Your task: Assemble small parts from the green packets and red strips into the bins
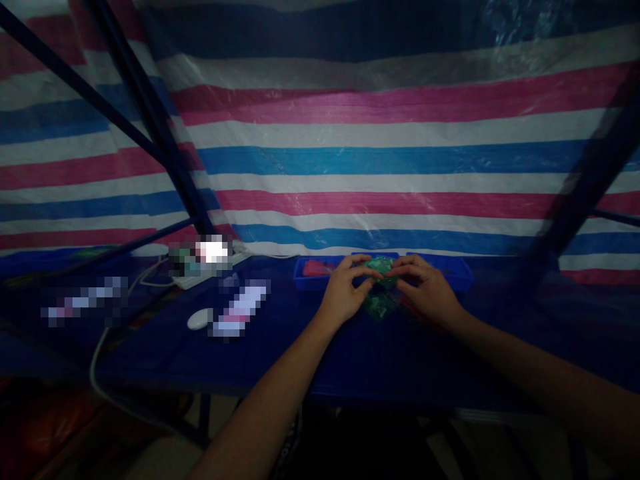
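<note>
In the head view, my left hand (349, 288) and my right hand (431, 288) face each other above the table. Between them is a shiny green, crinkled piece (381, 268) that looks like plastic film, pinched by the thumb and fingers of each hand. Its exact kind is too dark to make out. Just below the hands, a second green patch (379, 305) shows at the table surface; I cannot tell whether it is another piece or a reflection. Behind my left hand stands a blue tray (306, 283) with a red item (316, 268) in it.
Another blue tray (465, 277) is behind my right hand. On the left of the blue table (350, 373) lie a white oval object (200, 319), a blurred-out phone-like item (241, 310) and a white power strip (193, 277) with cables. Dark metal posts (170, 153) and striped sheeting (380, 160) enclose the table.
</note>
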`<state>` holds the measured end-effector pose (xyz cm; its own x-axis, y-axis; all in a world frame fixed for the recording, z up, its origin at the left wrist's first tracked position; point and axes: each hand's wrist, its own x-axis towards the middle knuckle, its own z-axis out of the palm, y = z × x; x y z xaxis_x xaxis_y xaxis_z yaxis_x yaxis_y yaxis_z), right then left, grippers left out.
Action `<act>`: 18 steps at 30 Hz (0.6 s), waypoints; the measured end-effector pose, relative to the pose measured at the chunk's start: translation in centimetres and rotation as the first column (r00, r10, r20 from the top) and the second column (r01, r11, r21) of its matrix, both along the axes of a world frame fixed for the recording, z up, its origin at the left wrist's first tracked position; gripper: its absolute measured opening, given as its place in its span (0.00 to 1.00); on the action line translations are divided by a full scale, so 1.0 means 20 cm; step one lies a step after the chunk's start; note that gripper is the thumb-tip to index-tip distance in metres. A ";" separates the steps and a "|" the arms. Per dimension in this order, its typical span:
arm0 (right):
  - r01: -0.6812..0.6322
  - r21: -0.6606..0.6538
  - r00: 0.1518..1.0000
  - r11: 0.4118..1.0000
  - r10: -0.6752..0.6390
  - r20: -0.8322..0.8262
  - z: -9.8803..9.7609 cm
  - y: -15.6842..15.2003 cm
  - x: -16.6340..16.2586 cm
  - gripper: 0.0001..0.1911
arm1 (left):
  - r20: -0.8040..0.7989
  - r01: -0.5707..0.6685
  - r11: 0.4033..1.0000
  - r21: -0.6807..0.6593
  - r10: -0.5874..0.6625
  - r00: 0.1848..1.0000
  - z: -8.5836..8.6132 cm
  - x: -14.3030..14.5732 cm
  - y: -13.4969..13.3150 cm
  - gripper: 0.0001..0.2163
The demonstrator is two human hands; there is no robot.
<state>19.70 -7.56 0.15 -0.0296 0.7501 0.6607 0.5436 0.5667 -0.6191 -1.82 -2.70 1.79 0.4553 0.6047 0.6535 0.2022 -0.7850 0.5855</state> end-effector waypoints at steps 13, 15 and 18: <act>-0.066 -0.032 0.998 0.997 0.066 -0.021 -0.02 -0.01 -0.01 0.12 | -0.063 0.014 0.977 -0.212 -0.028 0.998 -0.06 0.03 0.00 0.11; -0.116 -0.082 0.991 0.990 0.110 -0.071 -0.01 -0.02 -0.02 0.11 | -0.096 -0.010 0.973 -0.232 -0.013 0.995 -0.06 0.03 -0.01 0.18; -0.188 -0.159 0.972 0.969 0.160 -0.172 0.01 -0.03 -0.03 0.10 | -0.121 -0.030 0.971 -0.239 0.001 0.993 -0.06 0.02 -0.03 0.22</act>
